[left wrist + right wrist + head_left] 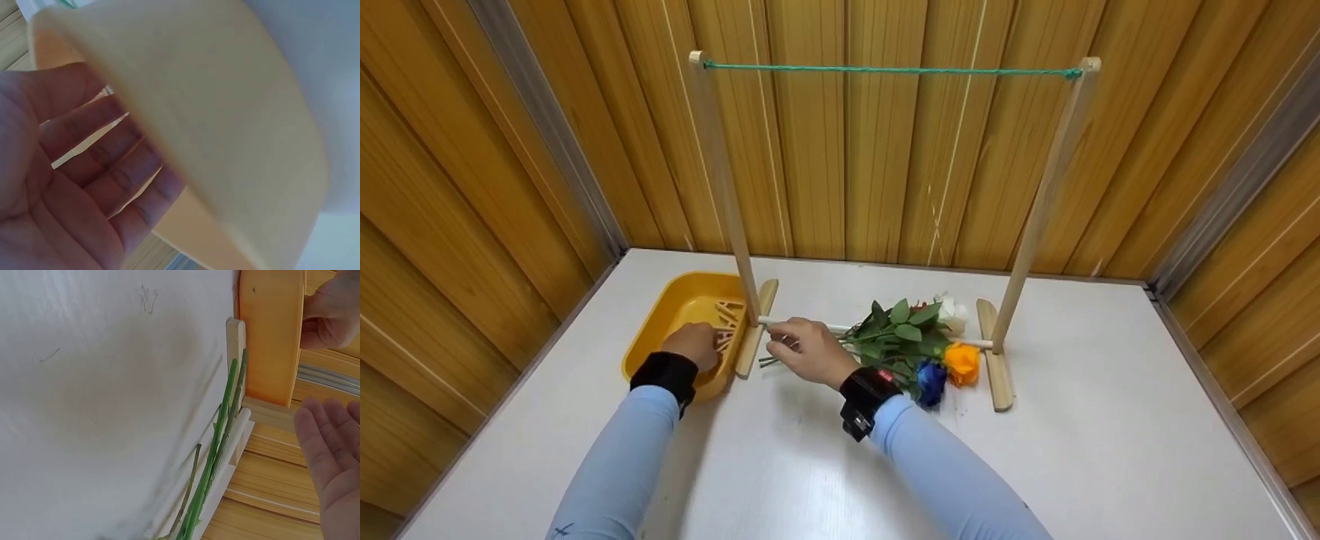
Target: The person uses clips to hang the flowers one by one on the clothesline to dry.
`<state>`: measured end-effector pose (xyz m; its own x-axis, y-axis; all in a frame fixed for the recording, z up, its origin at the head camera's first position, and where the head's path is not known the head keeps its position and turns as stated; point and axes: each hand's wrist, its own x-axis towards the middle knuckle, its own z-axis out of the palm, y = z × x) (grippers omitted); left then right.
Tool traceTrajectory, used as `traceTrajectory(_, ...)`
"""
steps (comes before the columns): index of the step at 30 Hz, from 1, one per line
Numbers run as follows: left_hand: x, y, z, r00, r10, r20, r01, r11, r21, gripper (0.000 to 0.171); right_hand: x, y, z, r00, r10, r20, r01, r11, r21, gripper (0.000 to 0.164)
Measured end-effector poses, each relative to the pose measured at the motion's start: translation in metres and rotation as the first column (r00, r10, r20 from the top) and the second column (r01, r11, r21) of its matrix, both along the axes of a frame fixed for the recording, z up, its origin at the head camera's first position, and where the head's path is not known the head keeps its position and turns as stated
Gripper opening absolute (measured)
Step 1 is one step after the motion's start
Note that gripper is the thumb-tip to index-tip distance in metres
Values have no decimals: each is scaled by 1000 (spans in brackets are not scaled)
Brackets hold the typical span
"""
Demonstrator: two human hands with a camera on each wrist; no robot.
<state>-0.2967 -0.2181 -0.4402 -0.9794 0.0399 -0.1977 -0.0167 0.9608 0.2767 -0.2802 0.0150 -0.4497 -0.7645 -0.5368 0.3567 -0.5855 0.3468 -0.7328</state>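
Observation:
My left hand reaches into a yellow plastic basin, beside several small wooden clothespins. In the left wrist view its fingers are spread and gently bent, and the basin's rim hides their tips. My right hand hovers near the foot of a wooden frame's left post, fingers loose and holding nothing. Below it, green stems stick out from a bunch of artificial roses. The bunch shows leaves, an orange rose, a blue rose and a white rose.
A green cord is strung between the tops of the left post and the right post. A white bar joins the posts low down, above the white table. Wood-patterned panels surround the table.

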Motion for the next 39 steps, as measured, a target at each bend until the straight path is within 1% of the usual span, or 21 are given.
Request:
traceTrajectory(3,0,0,-6,1000,-4,-27,3,1000,-21,9,2,-3,-3,1000,2,-4,-2,1000,21,29)
traceTrajectory(7,1,3,-9,998,-18,-59,15,999,-48,11,4,-8,-9,1000,16,19,-16,999,39,26)
traceTrajectory(10,2,5,-9,998,-21,-53,17,998,-61,14,5,-11,-12,1000,17,15,-18,998,59,26)
traceTrajectory(12,1,6,-9,999,-11,-34,9,998,-62,15,6,-13,-13,1000,14,1,-14,997,76,27)
traceTrajectory(15,1,7,-10,1000,23,9,-22,999,-43,18,7,-15,-13,1000,7,-16,-5,995,99,27)
traceTrajectory(19,2,7,-11,996,76,47,-77,997,25,20,8,-16,-14,1000,-1,-18,3,994,109,27)
traceTrajectory(23,4,6,-12,993,108,57,-112,990,88,21,8,-16,-14,1000,-2,-23,5,993,115,26)
traceTrajectory(27,4,5,-14,989,132,65,-139,983,117,23,8,-16,-16,1000,-1,-19,3,993,117,27)
traceTrajectory(29,3,5,-14,990,131,57,-137,983,123,24,8,-15,-16,1000,-3,-12,5,993,114,27)
traceTrajectory(31,2,4,-13,993,117,32,-120,985,127,22,8,-14,-17,1000,-3,-8,4,994,110,26)
traceTrajectory(35,0,3,-8,994,107,-14,-104,985,139,18,7,-11,-18,1000,-3,-15,5,993,114,24)
traceTrajectory(39,2,1,2,988,154,-14,-149,973,176,21,7,-9,-18,1000,-4,5,3,992,130,23)
